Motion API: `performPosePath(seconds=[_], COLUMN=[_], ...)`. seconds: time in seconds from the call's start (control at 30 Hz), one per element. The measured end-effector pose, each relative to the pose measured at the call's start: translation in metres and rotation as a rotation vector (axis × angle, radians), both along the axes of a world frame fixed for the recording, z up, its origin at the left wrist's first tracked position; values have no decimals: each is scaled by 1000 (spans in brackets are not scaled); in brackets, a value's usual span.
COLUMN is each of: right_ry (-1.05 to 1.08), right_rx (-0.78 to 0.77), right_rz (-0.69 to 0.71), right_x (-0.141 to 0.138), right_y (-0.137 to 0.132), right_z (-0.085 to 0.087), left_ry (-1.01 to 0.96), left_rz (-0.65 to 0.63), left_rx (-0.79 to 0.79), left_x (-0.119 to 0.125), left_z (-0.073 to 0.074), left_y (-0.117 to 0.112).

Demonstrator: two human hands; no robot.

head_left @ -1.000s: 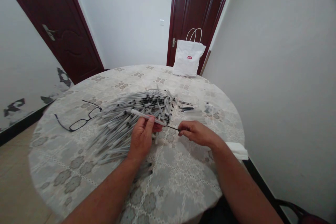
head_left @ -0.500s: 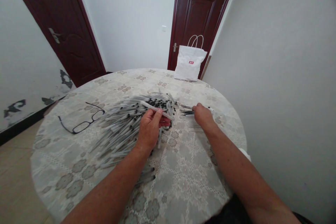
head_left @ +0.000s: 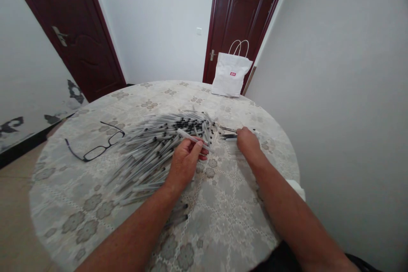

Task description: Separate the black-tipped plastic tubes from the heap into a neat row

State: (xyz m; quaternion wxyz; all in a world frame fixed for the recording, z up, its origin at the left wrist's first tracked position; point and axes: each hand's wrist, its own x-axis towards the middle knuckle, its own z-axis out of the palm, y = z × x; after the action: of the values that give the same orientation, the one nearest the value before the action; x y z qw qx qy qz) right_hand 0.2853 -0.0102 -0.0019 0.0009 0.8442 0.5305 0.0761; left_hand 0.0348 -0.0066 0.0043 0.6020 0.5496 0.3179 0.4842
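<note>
My left hand (head_left: pixel 185 161) is closed around a clear pen barrel (head_left: pixel 192 137), held just above the near edge of a big pile of grey pens with black tips (head_left: pixel 159 146). My right hand (head_left: pixel 247 141) reaches to a small bunch of thin black refills (head_left: pixel 228 135) lying right of the pile. Its fingers curl down onto them; whether they grip one is hidden.
A round table with a lace cloth (head_left: pixel 219 216) holds everything. Black glasses (head_left: pixel 95 144) lie at the left. A white paper bag (head_left: pixel 230 73) stands at the far edge before a dark door (head_left: pixel 242 17). A white wall runs close on the right.
One second ago my right hand held a thin refill at the barrel's end. It has since moved away to the refill bunch, and the left hand keeps the barrel.
</note>
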Motion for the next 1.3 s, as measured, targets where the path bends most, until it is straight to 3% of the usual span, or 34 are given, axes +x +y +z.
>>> performPosePath(seconds=[0.1, 0.17, 0.27, 0.4, 0.53, 0.63, 0.8, 1.0, 1.23, 1.3], right_ry=[185, 480, 891, 1124, 1480, 1677, 1645, 1288, 1520, 1497], right_rx=[153, 284, 273, 363, 459, 440, 284, 275, 312, 333], right_rz=[180, 373, 505, 511, 386, 354, 453, 587, 507, 494], right_x=[-19, -36, -59, -74, -69, -63, -61, -66, -77, -79], right_y=[-19, -34, -52, -57, -51, -50, -55, -57, -55, -55], right_z=[11, 15, 12, -2, -12, -13, -8, -3, -10, -9], left_ry=[2, 0, 23, 167, 344, 426, 456, 396, 464, 506], left_rz=[-32, -43, -66, -167, -381, -499, -578, -552, -420, -381], left_rx=[-10, -18, -21, 78, 166, 156, 222, 20, 300, 345], left_x=[2, 2, 2, -1, -3, -2, 0, 5, 6, 6], left_z=[-2, -3, -3, -2, -1, 0, -5, -17, -11, -12], left_y=[0, 0, 0, -3, -9, -13, -13, -13, -12, -11])
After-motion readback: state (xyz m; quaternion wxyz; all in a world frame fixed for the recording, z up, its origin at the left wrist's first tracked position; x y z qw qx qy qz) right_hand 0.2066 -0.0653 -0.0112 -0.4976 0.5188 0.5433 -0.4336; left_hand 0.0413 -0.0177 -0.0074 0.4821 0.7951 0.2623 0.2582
